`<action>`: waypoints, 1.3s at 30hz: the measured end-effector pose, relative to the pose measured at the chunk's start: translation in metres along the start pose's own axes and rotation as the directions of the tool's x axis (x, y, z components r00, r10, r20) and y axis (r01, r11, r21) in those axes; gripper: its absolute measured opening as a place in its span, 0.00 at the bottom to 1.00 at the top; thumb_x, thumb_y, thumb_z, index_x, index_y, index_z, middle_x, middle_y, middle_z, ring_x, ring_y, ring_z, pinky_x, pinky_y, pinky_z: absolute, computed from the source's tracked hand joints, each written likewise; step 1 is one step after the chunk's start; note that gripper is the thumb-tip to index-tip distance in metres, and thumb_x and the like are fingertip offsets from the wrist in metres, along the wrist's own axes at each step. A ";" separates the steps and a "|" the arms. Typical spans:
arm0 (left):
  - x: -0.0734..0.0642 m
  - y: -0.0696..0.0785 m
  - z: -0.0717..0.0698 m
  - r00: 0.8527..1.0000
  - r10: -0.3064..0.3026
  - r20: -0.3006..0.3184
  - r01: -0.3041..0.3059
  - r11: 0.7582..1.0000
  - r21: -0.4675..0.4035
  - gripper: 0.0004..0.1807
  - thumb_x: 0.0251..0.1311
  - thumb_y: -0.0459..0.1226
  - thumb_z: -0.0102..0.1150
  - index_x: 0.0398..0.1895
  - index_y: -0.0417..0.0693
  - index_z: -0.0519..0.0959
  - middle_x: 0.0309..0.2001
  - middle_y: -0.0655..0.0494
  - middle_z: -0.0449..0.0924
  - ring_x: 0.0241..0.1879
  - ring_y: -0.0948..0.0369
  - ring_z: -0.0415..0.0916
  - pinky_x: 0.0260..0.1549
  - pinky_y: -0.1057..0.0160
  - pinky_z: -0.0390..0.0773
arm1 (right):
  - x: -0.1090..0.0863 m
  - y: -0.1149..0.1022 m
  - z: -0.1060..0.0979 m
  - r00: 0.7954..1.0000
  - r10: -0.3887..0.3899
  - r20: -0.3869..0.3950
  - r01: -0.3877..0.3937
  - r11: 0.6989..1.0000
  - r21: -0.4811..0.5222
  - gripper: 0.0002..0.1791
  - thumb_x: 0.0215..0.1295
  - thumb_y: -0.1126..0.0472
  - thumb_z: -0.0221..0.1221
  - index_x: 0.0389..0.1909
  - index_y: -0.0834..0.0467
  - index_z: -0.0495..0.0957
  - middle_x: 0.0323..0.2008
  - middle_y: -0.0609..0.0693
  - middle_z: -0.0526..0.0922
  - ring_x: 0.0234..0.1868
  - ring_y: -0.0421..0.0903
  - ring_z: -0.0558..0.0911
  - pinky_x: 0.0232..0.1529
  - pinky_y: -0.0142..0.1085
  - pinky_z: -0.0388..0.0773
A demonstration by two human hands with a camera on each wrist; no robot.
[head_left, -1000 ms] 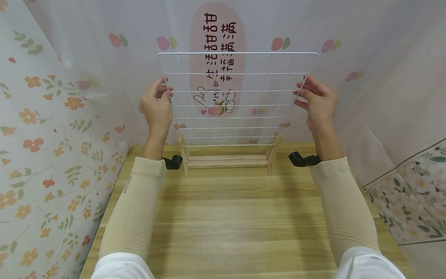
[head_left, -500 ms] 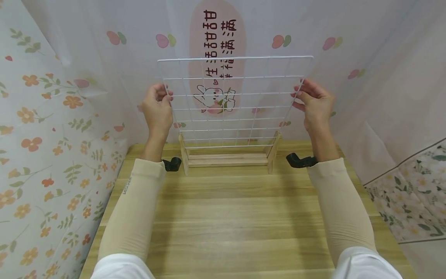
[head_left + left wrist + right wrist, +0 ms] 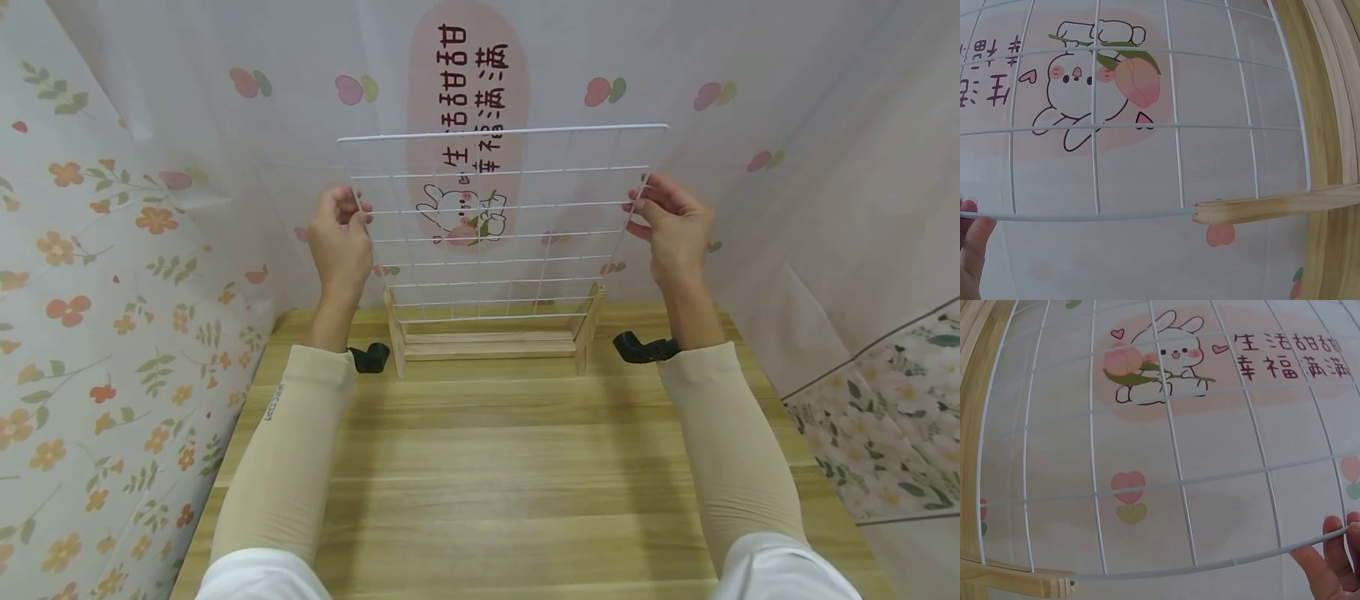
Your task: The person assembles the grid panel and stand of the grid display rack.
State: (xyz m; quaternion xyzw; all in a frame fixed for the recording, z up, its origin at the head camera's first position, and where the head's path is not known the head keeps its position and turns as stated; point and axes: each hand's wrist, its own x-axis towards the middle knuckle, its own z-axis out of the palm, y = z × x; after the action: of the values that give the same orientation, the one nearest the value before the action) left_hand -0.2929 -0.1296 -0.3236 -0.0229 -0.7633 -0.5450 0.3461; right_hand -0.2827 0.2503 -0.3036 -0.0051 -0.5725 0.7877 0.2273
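Observation:
A white wire grid panel stands between the two side pieces of a small wooden stand, its top leaning toward me. My left hand pinches the panel's left side wire between thumb and fingers. On the opposite side wire, my right hand holds on the same way, at about the same height. In the left wrist view, the side wire meets the tip of a wooden side piece. The right wrist view has the other side piece against the panel's wire. How the lower edge is seated is unclear.
The stand sits at the back of a wood-grain table. Right behind it hangs a white curtain with printed fruit, a rabbit and lettering. A flower-print curtain closes off the left side.
The panel's top edge has tipped down toward me, and its right end has shifted slightly left. Both hands have come down with it, still gripping the sides. The stand appears unmoved.

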 end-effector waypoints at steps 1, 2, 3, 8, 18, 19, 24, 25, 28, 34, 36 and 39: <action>0.000 -0.001 0.000 1.000 0.001 0.000 -0.001 1.000 0.001 0.12 0.62 0.19 0.48 0.48 0.31 0.74 0.39 0.40 0.82 0.37 0.54 0.79 0.39 0.73 0.76 | 0.000 0.000 0.000 1.000 0.002 -0.002 -0.002 1.000 0.003 0.15 0.58 0.77 0.62 0.44 0.61 0.85 0.33 0.53 0.86 0.31 0.47 0.86 0.29 0.34 0.84; -0.001 -0.001 0.000 1.000 0.001 0.001 -0.001 1.000 0.001 0.12 0.62 0.20 0.48 0.48 0.31 0.74 0.39 0.41 0.82 0.37 0.54 0.79 0.40 0.73 0.76 | 0.000 0.000 0.001 1.000 0.004 -0.004 -0.004 1.000 0.008 0.15 0.57 0.77 0.62 0.44 0.61 0.85 0.33 0.53 0.86 0.31 0.47 0.86 0.29 0.34 0.84; -0.001 -0.002 -0.001 1.000 0.003 0.003 -0.003 1.000 -0.003 0.12 0.62 0.20 0.48 0.48 0.31 0.74 0.39 0.40 0.82 0.37 0.54 0.79 0.40 0.73 0.76 | 0.000 0.001 0.001 1.000 0.004 -0.004 -0.004 1.000 0.008 0.15 0.57 0.78 0.62 0.44 0.61 0.85 0.32 0.53 0.86 0.30 0.47 0.86 0.28 0.34 0.84; -0.002 -0.005 -0.002 1.000 -0.025 0.004 0.025 1.000 -0.014 0.13 0.62 0.19 0.48 0.48 0.33 0.75 0.39 0.41 0.82 0.37 0.56 0.78 0.40 0.72 0.76 | 0.000 0.003 0.001 1.000 -0.008 0.006 0.008 1.000 -0.017 0.15 0.58 0.77 0.62 0.45 0.61 0.85 0.33 0.53 0.86 0.32 0.48 0.86 0.31 0.35 0.84; -0.002 -0.009 0.000 1.000 -0.021 -0.003 0.021 1.000 0.003 0.13 0.62 0.20 0.49 0.48 0.33 0.75 0.39 0.41 0.82 0.37 0.56 0.79 0.39 0.73 0.76 | 0.001 0.006 0.000 1.000 -0.009 0.017 0.010 0.998 -0.056 0.15 0.59 0.75 0.62 0.45 0.60 0.85 0.33 0.52 0.86 0.32 0.46 0.86 0.33 0.36 0.84; -0.003 -0.009 0.000 1.000 -0.020 -0.004 0.020 1.000 0.002 0.12 0.62 0.20 0.48 0.48 0.33 0.75 0.39 0.41 0.82 0.36 0.56 0.79 0.38 0.73 0.75 | 0.001 0.007 0.000 1.000 -0.008 0.016 0.009 0.998 -0.058 0.15 0.59 0.75 0.62 0.45 0.60 0.85 0.33 0.52 0.86 0.32 0.46 0.86 0.32 0.35 0.84; -0.003 -0.011 0.000 1.000 -0.010 -0.002 0.010 1.000 -0.008 0.12 0.61 0.19 0.48 0.46 0.33 0.75 0.38 0.41 0.82 0.36 0.56 0.78 0.37 0.74 0.75 | 0.001 0.009 -0.002 1.000 -0.010 0.022 0.011 0.998 -0.067 0.14 0.59 0.74 0.63 0.45 0.60 0.85 0.33 0.52 0.86 0.33 0.46 0.86 0.33 0.35 0.84; -0.003 -0.011 0.000 1.000 -0.013 -0.003 0.013 1.000 -0.003 0.12 0.61 0.19 0.48 0.46 0.33 0.75 0.38 0.41 0.82 0.35 0.57 0.78 0.38 0.74 0.74 | 0.001 0.010 -0.002 1.000 -0.013 0.026 0.015 0.997 -0.070 0.14 0.59 0.75 0.62 0.45 0.60 0.85 0.33 0.52 0.86 0.33 0.46 0.86 0.33 0.35 0.84; -0.004 -0.012 0.000 1.000 -0.012 -0.002 0.013 1.000 0.020 0.11 0.61 0.20 0.49 0.45 0.33 0.75 0.38 0.42 0.83 0.35 0.56 0.79 0.38 0.74 0.74 | 0.000 0.012 -0.004 0.999 -0.024 0.039 0.027 0.996 -0.087 0.14 0.60 0.75 0.62 0.45 0.61 0.85 0.34 0.52 0.86 0.34 0.46 0.86 0.34 0.35 0.84; -0.005 -0.014 0.001 1.000 -0.017 0.009 0.017 1.000 0.016 0.11 0.61 0.20 0.49 0.45 0.32 0.75 0.37 0.42 0.82 0.35 0.56 0.79 0.38 0.73 0.75 | 0.000 0.015 -0.006 0.998 -0.035 0.053 0.040 0.993 -0.107 0.13 0.59 0.74 0.62 0.44 0.60 0.85 0.34 0.52 0.85 0.34 0.46 0.86 0.35 0.36 0.84; -0.006 -0.015 0.002 1.000 -0.016 0.015 0.016 1.000 0.005 0.11 0.61 0.19 0.49 0.45 0.32 0.75 0.37 0.42 0.82 0.35 0.56 0.79 0.36 0.73 0.75 | 0.000 0.018 -0.008 0.998 -0.033 0.056 0.038 0.994 -0.102 0.13 0.59 0.75 0.62 0.44 0.61 0.85 0.34 0.53 0.86 0.34 0.46 0.86 0.35 0.37 0.84; -0.008 -0.018 0.003 1.000 -0.015 0.026 0.015 1.000 0.004 0.12 0.60 0.19 0.48 0.45 0.31 0.75 0.36 0.41 0.82 0.34 0.56 0.79 0.35 0.74 0.75 | 0.001 0.023 -0.011 0.998 -0.024 0.058 0.030 0.994 -0.107 0.14 0.59 0.76 0.62 0.45 0.63 0.84 0.34 0.53 0.86 0.34 0.45 0.87 0.34 0.36 0.84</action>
State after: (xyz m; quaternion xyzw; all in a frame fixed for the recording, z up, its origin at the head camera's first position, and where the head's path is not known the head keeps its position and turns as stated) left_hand -0.2954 -0.1314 -0.3434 -0.0235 -0.7690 -0.5457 0.3322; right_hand -0.2884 0.2545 -0.3275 0.0128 -0.6204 0.7525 0.2208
